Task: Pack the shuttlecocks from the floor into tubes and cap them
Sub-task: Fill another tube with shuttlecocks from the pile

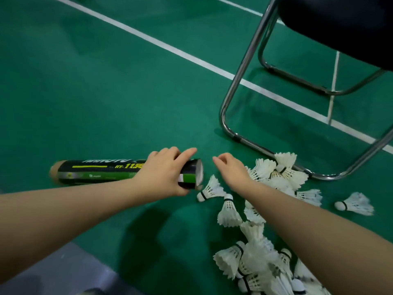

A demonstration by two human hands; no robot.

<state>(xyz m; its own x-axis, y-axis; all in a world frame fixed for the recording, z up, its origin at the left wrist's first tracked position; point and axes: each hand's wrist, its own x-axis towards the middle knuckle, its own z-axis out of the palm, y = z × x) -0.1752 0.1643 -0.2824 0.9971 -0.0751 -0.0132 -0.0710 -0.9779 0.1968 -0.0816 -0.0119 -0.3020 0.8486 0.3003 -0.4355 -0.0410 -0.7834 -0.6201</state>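
Head view: the left hand curls its fingers round a glossy black-and-green cylindrical tube near its open end; the tube stretches sideways to that hand's left. The right hand, fingers loosely bent, holds nothing visible. Feathery white cork-tipped shuttlecocks lie scattered beneath and right of it, beside a chrome tubular chair frame

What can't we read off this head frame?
- Tube end, capped or open: motion-blurred, head view.
- Right hand grip: back of hand hides fingertips.
- Shuttlecocks count: bottom edge and right forearm cut the pile.
- Tube lettering: left hand covers part.
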